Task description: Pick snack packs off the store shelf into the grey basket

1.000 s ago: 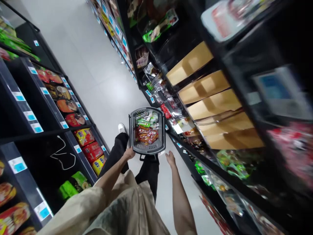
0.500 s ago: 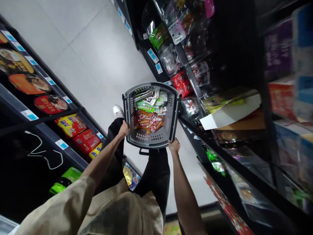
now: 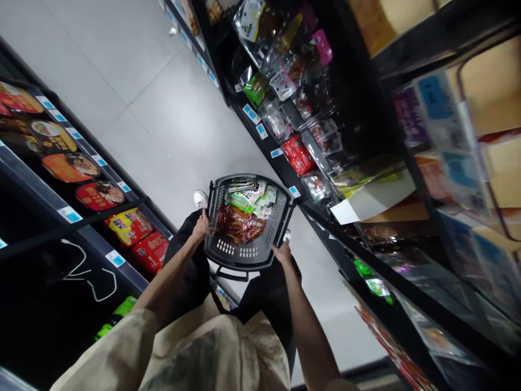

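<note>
A grey plastic shopping basket (image 3: 280,209) with perforated walls is held in front of my legs, slightly turned. On its left side, my left hand (image 3: 201,226) is closed around the rim. My right hand (image 3: 283,252) grips the near right corner, its fingers partly hidden by the basket. Inside lie green and white snack packets (image 3: 260,198) toward the far end. Nearer to me is a heap of reddish-orange wrapped snacks (image 3: 240,224). A black handle (image 3: 231,276) hangs out at the near edge.
Shelves with bowl noodles (image 3: 70,166) and red and yellow noodle packs (image 3: 129,226) run along the left. On the right, a shelf holds bagged snacks (image 3: 298,154), and a white card flap (image 3: 345,212) juts out. Grey tiled floor (image 3: 163,125) stretches ahead between them.
The basket sits lower in view, nearer my body, and has turned slightly clockwise. Both hands moved with it, still gripping. The shelves have shifted in view.
</note>
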### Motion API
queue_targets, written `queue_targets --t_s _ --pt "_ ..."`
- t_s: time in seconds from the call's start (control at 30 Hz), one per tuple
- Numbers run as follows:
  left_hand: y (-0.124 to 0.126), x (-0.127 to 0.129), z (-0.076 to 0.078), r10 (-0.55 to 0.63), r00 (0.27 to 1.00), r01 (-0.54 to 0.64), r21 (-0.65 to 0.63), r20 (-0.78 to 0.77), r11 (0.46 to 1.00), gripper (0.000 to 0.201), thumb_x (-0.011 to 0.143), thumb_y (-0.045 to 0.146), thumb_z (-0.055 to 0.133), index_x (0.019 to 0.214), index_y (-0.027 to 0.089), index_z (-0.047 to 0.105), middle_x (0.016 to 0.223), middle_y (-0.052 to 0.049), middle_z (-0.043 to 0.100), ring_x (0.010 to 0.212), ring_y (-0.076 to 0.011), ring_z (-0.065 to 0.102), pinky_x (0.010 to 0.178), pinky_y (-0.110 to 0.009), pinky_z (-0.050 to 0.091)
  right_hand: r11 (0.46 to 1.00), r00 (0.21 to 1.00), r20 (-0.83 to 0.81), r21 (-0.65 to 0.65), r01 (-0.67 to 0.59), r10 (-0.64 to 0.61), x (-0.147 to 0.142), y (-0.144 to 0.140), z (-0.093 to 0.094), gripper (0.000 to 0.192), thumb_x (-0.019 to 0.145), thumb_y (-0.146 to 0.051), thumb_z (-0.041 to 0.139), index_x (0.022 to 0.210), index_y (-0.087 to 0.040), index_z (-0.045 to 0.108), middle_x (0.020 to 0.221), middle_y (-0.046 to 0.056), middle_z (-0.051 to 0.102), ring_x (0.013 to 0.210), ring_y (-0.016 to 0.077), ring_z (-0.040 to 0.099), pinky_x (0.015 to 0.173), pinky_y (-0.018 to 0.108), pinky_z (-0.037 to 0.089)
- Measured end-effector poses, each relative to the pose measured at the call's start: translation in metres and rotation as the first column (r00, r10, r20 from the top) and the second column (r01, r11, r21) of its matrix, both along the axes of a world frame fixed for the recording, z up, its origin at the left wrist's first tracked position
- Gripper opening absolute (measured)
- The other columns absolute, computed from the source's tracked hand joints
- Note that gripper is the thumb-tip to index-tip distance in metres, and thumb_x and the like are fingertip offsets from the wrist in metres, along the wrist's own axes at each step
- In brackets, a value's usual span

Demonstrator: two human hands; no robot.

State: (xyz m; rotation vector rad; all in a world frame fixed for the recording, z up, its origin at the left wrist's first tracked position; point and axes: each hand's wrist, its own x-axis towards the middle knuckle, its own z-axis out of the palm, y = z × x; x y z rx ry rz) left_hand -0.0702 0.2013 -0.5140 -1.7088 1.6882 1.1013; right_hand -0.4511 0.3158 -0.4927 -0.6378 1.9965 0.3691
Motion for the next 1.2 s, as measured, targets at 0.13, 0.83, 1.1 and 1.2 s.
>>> queue_targets --t_s 0.13,0.83,1.1,1.2 --pt "-0.037 -0.021 0.015 -0.060 0.987 0.002 -0.368 -0.147 0.930 0.088 0.086 0.022 0.057 0.161 0.003 0.016 0.162 -0.027 0.029 0.152 -0.0364 0.030 0.125 -0.047 0.031 0.930 0.996 -0.090 -0.365 -0.041 0.008 -0.007 -0.072 -0.011 0.088 0.094 -0.041 0.053 0.162 -0.006 0.009 0.159 0.023 0.041 0.145 0.0275 0.046 0.118 0.035 0.038" --pt "-0.163 -0.070 -0.039 -0.369 0.926 0.214 -0.689 -0.083 0.692 0.036 0.101 0.034 0.044 0.123 0.015 0.064 0.120 -0.018 0.053 0.110 -0.0307 0.050 0.099 -0.042 0.043 0.936 0.899 -0.412 -0.352 -0.005 -0.150 0.016 -0.146 -0.048 0.047 0.087 -0.037 0.060 0.123 -0.006 0.059 0.108 0.029 0.071 0.108 0.0423 0.069 0.095 0.046 0.050" --pt "-0.162 -0.067 -0.040 -0.410 0.901 0.194 -0.711 -0.144 0.676 0.031 0.096 0.032 0.051 0.110 0.013 0.071 0.127 -0.021 0.052 0.117 -0.0323 0.050 0.102 -0.044 0.044 0.909 0.896 -0.420 -0.414 -0.045 -0.147 0.021 -0.140 -0.049 0.052 0.087 -0.033 0.060 0.131 -0.005 0.051 0.108 0.026 0.071 0.100 0.0379 0.071 0.089 0.042 0.051" --pt "-0.163 -0.073 -0.036 -0.482 0.865 0.239 -0.728 -0.141 0.643 0.031 0.096 0.031 0.053 0.111 0.014 0.074 0.138 -0.022 0.052 0.126 -0.0345 0.049 0.105 -0.049 0.040 0.883 0.900 -0.395 -0.469 -0.024 -0.185 0.025 -0.143 -0.048 0.059 0.086 -0.028 0.059 0.138 -0.004 0.044 0.113 0.024 0.069 0.100 0.0355 0.070 0.089 0.042 0.050"
